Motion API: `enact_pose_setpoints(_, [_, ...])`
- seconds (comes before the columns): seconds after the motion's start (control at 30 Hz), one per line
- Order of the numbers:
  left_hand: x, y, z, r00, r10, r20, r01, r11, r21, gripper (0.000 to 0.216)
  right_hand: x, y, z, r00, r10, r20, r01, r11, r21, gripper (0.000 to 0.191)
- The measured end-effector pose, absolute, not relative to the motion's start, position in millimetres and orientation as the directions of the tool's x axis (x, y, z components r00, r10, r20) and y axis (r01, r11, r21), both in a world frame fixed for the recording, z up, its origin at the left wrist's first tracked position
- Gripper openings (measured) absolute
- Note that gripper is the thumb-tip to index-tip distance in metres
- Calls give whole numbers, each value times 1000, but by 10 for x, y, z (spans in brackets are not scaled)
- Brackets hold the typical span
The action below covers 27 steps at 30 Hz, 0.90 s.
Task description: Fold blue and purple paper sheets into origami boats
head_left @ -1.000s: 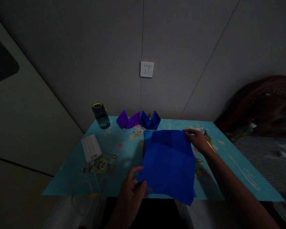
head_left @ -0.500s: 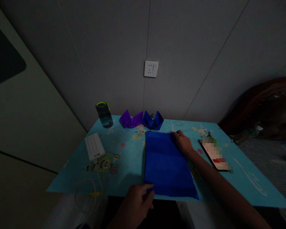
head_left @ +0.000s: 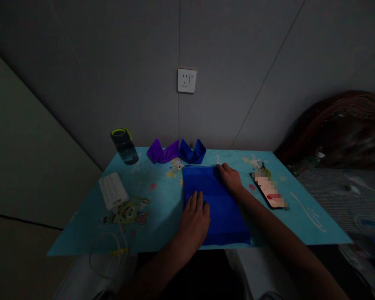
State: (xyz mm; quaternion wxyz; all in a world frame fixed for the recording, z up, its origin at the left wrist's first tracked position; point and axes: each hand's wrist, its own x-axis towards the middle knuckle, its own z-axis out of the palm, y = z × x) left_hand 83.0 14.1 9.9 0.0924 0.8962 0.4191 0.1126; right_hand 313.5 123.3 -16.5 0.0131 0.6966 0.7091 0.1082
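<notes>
A blue sheet of paper (head_left: 225,221) lies on the table in front of me, with faint crease lines across it. My left hand (head_left: 195,218) rests palm down on its left part, fingers stretched forward. At the sheet's far right corner is my right hand (head_left: 230,178), its fingers bent over the edge and closed on the paper; the thumb is hard to see. Beyond the sheet stand a purple folded paper boat (head_left: 163,153) and, close beside it, a blue folded paper boat (head_left: 192,153).
A dark water bottle (head_left: 125,148) stands at the back left. Nearer lies a white power bank (head_left: 113,191) with a cable (head_left: 104,273) hanging off the front edge. To the right is a phone (head_left: 268,191). The patterned table (head_left: 162,212) meets a wall with a socket (head_left: 186,81).
My left hand has moved from the sheet's near left corner up onto the paper and flattened out. The right hand stays at the far right corner. The camera view has shifted slightly.
</notes>
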Motion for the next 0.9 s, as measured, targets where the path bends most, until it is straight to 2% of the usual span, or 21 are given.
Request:
enact_pose_setpoints(0.1, [840,123,-194,608,790,83,768,-611,189,46,3094,1211,-102,5,986,168,982,-37,184,42])
enact_pose_setpoints(0.2, [795,115,-329,606,783,136,758,-621,199,50,3011,1030,2,-12,977,214,981,-30,193,44])
enact_pose_setpoints(0.23, [783,116,-346,609,779,149,751,-627,205,51,2976,917,33,-61,970,236,984,18,180,44])
enact_pose_setpoints(0.3, [767,120,-365,617,771,158,739,-637,220,51,2905,619,65,-147,957,250,988,129,87,44])
enact_pose_setpoints(0.37, [761,123,-384,625,763,167,728,-646,228,51,2850,274,37,-200,954,222,974,218,-60,54])
enact_pose_setpoints(0.47, [760,119,-429,626,755,196,722,-656,219,54,2815,-166,-113,-239,954,179,938,275,-213,65])
enact_pose_setpoints(0.63, [755,115,-503,619,742,257,717,-667,200,57,2811,-410,-361,-227,960,163,949,256,-183,65])
enact_pose_setpoints(0.9, [746,116,-579,618,732,287,721,-673,164,56,2804,-409,-462,-221,953,205,955,255,-154,62])
